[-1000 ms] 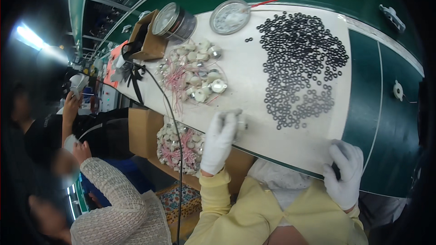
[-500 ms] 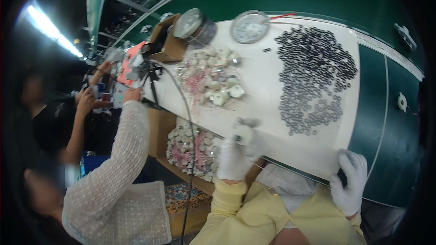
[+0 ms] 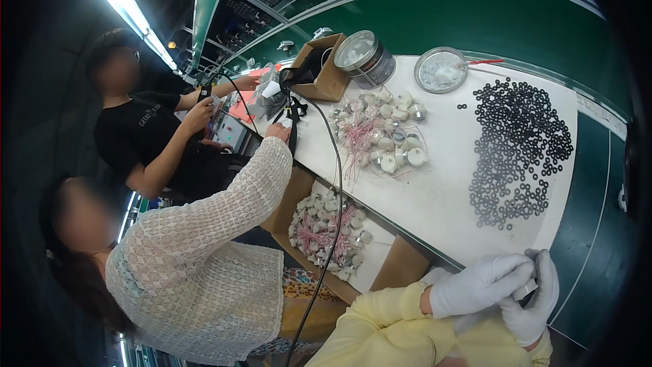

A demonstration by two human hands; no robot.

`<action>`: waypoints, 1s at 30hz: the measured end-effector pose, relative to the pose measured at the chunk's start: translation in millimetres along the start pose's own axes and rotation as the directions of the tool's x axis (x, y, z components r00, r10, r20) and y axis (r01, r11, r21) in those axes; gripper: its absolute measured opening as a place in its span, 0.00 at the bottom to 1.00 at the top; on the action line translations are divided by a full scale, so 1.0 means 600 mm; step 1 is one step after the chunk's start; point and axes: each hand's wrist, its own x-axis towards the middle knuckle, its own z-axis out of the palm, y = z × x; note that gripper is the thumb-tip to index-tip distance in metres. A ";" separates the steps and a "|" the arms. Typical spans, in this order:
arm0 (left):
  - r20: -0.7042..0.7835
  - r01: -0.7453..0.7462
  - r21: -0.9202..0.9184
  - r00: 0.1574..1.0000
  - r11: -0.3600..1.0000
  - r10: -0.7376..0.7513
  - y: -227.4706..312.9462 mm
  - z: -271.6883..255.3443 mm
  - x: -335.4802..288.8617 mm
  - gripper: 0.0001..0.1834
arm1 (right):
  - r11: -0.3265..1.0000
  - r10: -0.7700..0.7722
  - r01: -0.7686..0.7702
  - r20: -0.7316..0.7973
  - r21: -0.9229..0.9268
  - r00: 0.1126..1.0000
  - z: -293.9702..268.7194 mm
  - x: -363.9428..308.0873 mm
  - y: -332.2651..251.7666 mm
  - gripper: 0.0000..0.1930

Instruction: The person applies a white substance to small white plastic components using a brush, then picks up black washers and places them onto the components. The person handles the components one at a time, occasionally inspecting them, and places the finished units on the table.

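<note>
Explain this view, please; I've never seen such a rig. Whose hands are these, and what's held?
No robot here: you look down through a wide camera on a person's head, so straight edges bend. Their white-gloved left hand and right hand meet at lower right around a small pale part, mostly hidden. On the white table lie many black rings, a heap of pink-wired parts, a tub and a round dish. The carton below its edge holds more such parts.

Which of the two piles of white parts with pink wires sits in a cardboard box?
The nearer pile, inside the open cardboard box beside the white table; the other pile lies on that table.
</note>
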 end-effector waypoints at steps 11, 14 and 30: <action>-0.037 -0.326 0.162 0.941 0.931 0.336 -0.019 0.006 -0.010 0.19 | 0.987 -0.159 0.161 -0.077 0.020 0.984 -0.012 0.013 0.005 0.43; 0.038 -0.068 0.194 0.997 0.979 0.062 0.020 -0.013 -0.016 0.17 | 0.991 -0.122 0.129 -0.127 0.046 0.984 -0.014 -0.014 0.025 0.43; -0.413 0.216 0.336 0.909 0.917 -0.063 0.022 -0.136 -0.095 0.07 | 0.957 -0.190 0.215 -0.141 0.195 0.972 -0.027 -0.028 0.041 0.47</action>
